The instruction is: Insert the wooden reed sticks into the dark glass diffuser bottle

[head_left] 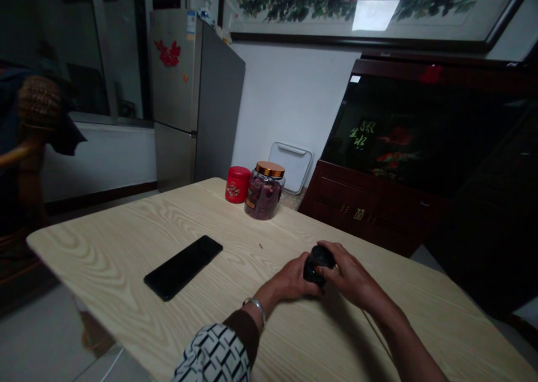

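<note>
Both hands are closed around a small black rounded object above the near right part of the table. My left hand wraps its lower left side. From the upper right, my right hand grips its round top. The fingers cover much of the object, so its exact kind does not show. On the left wrist is a silver bangle, below it a patterned sleeve. A black smartphone lies flat on the table to the left of my hands.
The wood-grain table bears a red canister and a clear jar with a copper-coloured lid at its far edge. Behind stand a fridge, a white board and a dark red cabinet. A thin stick-like thing lies under my right forearm.
</note>
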{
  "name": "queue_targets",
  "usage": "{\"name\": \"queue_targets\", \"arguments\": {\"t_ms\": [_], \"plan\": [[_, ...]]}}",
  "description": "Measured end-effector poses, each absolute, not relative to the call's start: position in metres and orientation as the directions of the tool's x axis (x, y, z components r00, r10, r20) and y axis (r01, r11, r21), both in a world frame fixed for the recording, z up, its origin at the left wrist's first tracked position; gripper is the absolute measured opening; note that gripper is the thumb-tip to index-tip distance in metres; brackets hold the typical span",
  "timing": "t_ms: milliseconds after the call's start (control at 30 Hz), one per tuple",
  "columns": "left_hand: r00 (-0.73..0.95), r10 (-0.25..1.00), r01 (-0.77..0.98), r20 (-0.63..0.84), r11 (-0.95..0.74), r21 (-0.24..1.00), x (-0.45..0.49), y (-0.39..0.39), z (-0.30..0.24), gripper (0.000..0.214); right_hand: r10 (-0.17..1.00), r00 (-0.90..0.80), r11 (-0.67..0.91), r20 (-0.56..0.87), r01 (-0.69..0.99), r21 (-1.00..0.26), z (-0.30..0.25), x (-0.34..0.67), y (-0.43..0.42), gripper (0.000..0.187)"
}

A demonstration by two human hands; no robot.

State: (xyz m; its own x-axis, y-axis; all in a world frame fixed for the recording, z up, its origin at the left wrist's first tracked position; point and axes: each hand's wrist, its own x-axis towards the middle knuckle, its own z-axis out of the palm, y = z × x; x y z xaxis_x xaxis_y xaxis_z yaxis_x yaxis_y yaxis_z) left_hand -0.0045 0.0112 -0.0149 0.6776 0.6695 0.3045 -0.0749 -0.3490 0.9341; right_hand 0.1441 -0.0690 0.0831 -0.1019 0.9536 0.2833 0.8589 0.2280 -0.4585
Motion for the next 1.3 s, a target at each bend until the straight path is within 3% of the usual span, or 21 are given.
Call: {"name": "queue_targets", "arguments": {"t_ms": [200, 433, 533, 633, 700, 767, 833, 900, 1000, 1100, 1300], "plan": [[0.675, 0.685, -0.038, 0.274, -0.339, 0.940, -0.007, 0.009, -0.011, 0.068, 0.949, -0.036, 0.149, 0.315, 0.928, -0.342, 0.081, 0.134, -0.071, 0.040], [0.679, 0.679, -0.057, 0.280, -0.332, 0.942, -0.006, 0.004, -0.003, 0.067, 0.943, -0.002, 0.110, 0.334, 0.946, -0.304, 0.080, 0.129, -0.073, 0.043], [0.681, 0.659, -0.074, 0.319, -0.372, 0.925, -0.008, 0.002, -0.001, 0.076, 0.931, 0.017, 0.129, 0.364, 0.919, -0.372, 0.075, 0.127, -0.077, 0.051], [0.664, 0.666, -0.047, 0.340, -0.417, 0.908, -0.018, 0.001, 0.004, 0.102, 0.900, 0.143, 0.102, 0.411, 0.848, -0.520, 0.063, 0.133, -0.089, 0.062], [0.632, 0.712, 0.050, 0.306, -0.431, 0.901, -0.032, 0.001, 0.010, 0.115, 0.887, 0.261, 0.034, 0.382, 0.787, -0.616, 0.053, 0.144, -0.099, 0.053], [0.592, 0.756, 0.140, 0.279, -0.437, 0.888, -0.048, -0.001, 0.020, 0.102, 0.894, 0.321, -0.028, 0.313, 0.736, -0.677, 0.047, 0.157, -0.107, 0.044], [0.567, 0.769, 0.170, 0.296, -0.461, 0.871, -0.060, -0.003, 0.036, 0.055, 0.912, 0.337, -0.059, 0.234, 0.672, -0.738, 0.049, 0.169, -0.112, 0.052], [0.509, 0.792, 0.158, 0.338, -0.472, 0.868, -0.063, -0.006, 0.057, 0.046, 0.931, 0.338, -0.072, 0.137, 0.538, -0.840, 0.063, 0.176, -0.113, 0.061], [0.537, 0.761, -0.032, 0.365, -0.414, 0.910, -0.054, -0.008, 0.095, 0.056, 0.976, 0.216, -0.020, 0.028, 0.215, -0.976, 0.103, 0.178, -0.110, 0.067], [0.694, 0.674, -0.211, 0.253, -0.145, 0.967, -0.043, -0.007, 0.135, 0.061, 0.998, -0.043, 0.042, 0.043, -0.023, -0.999, 0.152, 0.176, -0.107, 0.072], [0.917, 0.290, -0.352, 0.274, 0.267, 0.897, -0.046, 0.000, 0.179, 0.066, 0.931, -0.327, 0.105, 0.164, -0.190, -0.976, 0.208, 0.171, -0.110, 0.080]]}}
